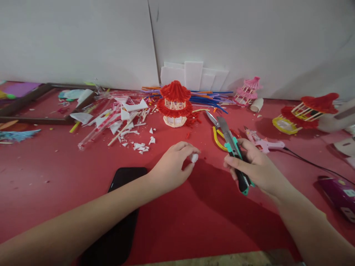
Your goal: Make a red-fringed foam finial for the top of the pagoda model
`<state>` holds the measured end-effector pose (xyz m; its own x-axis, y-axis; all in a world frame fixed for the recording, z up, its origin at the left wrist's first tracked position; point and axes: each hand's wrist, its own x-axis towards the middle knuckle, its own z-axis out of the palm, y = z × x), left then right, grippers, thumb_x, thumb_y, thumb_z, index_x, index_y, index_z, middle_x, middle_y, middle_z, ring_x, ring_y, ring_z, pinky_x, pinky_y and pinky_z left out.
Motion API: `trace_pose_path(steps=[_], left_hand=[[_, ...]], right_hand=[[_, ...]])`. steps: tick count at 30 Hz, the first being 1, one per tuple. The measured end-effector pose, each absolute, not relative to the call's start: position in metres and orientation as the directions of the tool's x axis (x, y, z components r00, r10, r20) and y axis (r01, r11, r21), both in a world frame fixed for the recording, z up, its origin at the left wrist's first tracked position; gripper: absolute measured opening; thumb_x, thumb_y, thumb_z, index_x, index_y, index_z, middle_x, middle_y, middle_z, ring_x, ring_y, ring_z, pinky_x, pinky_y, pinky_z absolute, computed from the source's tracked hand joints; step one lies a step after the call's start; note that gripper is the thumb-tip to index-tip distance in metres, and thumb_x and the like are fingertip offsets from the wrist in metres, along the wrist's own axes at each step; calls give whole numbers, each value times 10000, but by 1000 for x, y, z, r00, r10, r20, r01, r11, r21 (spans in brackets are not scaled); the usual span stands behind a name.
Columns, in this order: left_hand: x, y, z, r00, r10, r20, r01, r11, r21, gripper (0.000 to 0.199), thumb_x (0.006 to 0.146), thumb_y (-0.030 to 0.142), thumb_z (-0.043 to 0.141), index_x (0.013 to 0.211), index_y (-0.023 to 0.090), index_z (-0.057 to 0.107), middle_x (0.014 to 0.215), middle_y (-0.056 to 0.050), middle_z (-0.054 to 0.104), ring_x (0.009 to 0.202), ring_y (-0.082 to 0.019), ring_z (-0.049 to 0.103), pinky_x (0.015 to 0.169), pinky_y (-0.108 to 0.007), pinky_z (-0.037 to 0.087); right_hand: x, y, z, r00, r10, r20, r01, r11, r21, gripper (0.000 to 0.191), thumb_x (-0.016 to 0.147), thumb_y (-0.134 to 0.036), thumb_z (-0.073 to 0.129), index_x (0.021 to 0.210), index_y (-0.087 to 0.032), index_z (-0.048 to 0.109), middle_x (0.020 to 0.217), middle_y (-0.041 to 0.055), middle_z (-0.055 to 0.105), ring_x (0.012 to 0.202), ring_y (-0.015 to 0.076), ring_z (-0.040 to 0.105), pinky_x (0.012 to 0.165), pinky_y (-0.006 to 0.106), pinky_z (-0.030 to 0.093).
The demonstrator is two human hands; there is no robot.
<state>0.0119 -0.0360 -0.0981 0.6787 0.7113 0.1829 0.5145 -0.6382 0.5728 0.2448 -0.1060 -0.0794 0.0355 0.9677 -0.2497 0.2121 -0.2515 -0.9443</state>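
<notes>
Between its thumb and fingers, my left hand pinches a small white piece above the red table. My right hand is wrapped round a green and black utility knife, its wide blade pointing up and away. Beyond my hands stands a red-roofed pagoda model with pale sticks. White scraps lie to its left. Scissors with yellow handles lie just behind the knife, partly hidden by it. The two hands are apart.
A black phone lies under my left forearm. To the right are a pink glue gun with a cable, a tilted red model and a purple device. White boards lean on the wall; a dark frame lies left.
</notes>
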Motion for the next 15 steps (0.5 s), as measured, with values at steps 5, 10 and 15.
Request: trace_pose_path(steps=[5,10,15], left_hand=[[-6,-39,-96,723,662,196,553,-725,411,369,861,-7,461,1101,183,668,1097,-84,639,1019,-220,611,933,-392,509],[-9,-50,-105,814,546,199,503,-834,229,467,880,-14,462,1310,143,554,1106,-110,665,960,-245,624,868,-411,557],[-6,-66,-108,819,514,255,478,-857,191,266,911,72,514,1156,77,617,1084,-137,717,918,-262,668,824,-409,589]], right_hand=[[250,-109,-79,87,986,-145,729,-162,-665,193,913,-386,526,1055,-255,539,785,-2,635,702,179,625,619,299,484],[254,-110,-91,7,991,-130,908,-61,-415,348,870,-238,514,1218,-225,524,1090,108,700,937,294,683,702,369,505],[246,-110,-95,-50,996,-70,939,23,-342,415,912,-260,459,1320,-190,499,1249,163,665,1068,344,669,804,451,523]])
